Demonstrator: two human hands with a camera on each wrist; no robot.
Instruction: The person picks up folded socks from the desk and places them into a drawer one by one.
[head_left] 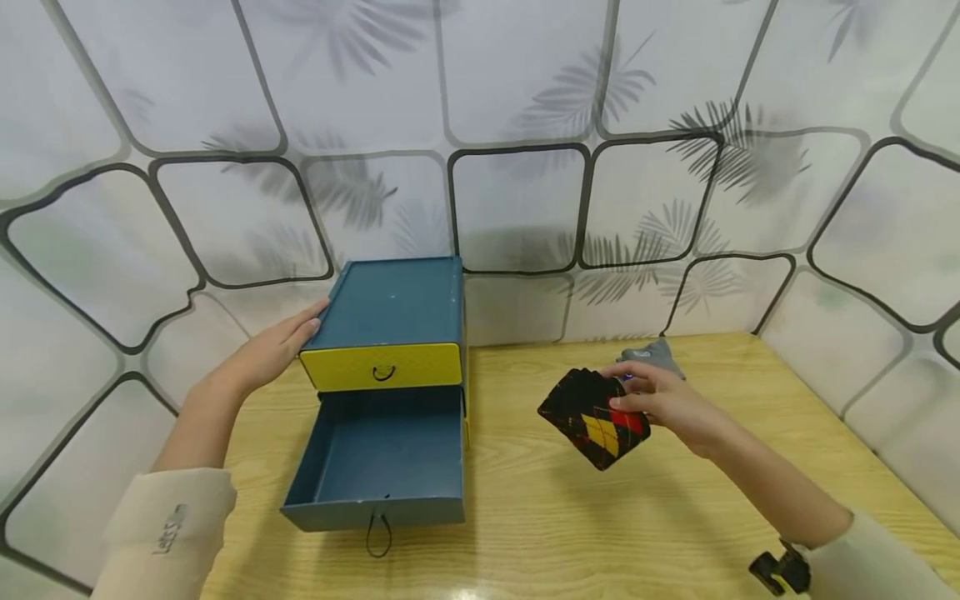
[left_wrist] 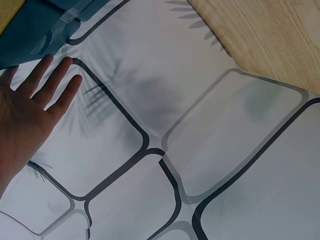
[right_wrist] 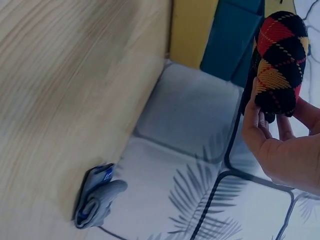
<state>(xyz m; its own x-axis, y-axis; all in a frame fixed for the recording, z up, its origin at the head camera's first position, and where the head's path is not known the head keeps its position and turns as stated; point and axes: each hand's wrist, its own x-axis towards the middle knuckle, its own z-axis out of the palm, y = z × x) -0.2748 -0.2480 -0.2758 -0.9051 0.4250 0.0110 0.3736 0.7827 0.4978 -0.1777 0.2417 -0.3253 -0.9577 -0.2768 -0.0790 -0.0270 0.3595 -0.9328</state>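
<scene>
Over the wooden surface (head_left: 540, 542), right of centre, the right hand (head_left: 667, 402) pinches a folded sock (head_left: 592, 417); at left, the left hand (head_left: 273, 346), fingers straight and apart, touches a drawer cabinet (head_left: 397, 304), probably steadying it.

The cabinet (head_left: 390, 304) is blue with a yellow drawer front (head_left: 345, 367); right of it, a black, red-and-yellow argyle sock (head_left: 581, 417); behind it, a leaf-patterned whitish wall (head_left: 517, 208).
</scene>
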